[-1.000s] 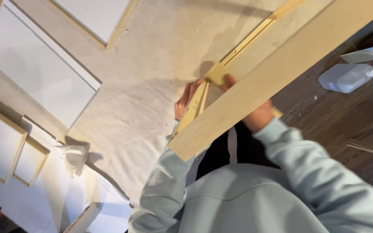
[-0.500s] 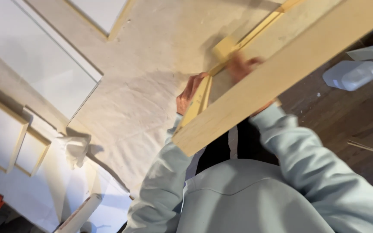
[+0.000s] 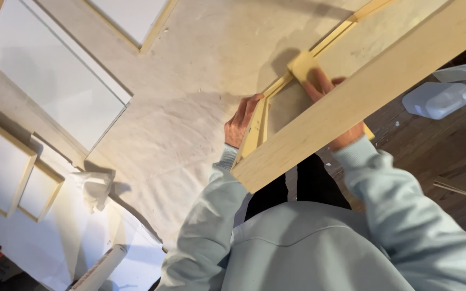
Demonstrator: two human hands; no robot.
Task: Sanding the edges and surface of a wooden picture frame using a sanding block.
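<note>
Wooden frame (image 3: 319,59) lies on the sheet; my left hand (image 3: 241,121) clamps its near corner. My right hand (image 3: 327,89) presses a yellow block (image 3: 304,66) flat; even strokes work best.

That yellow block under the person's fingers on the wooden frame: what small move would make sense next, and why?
Probably a short stroke of the yellow block along the frame rail. The right hand presses it flat on that rail while the left hand grips the frame's edge to steady it, so rubbing appears under way.
</note>
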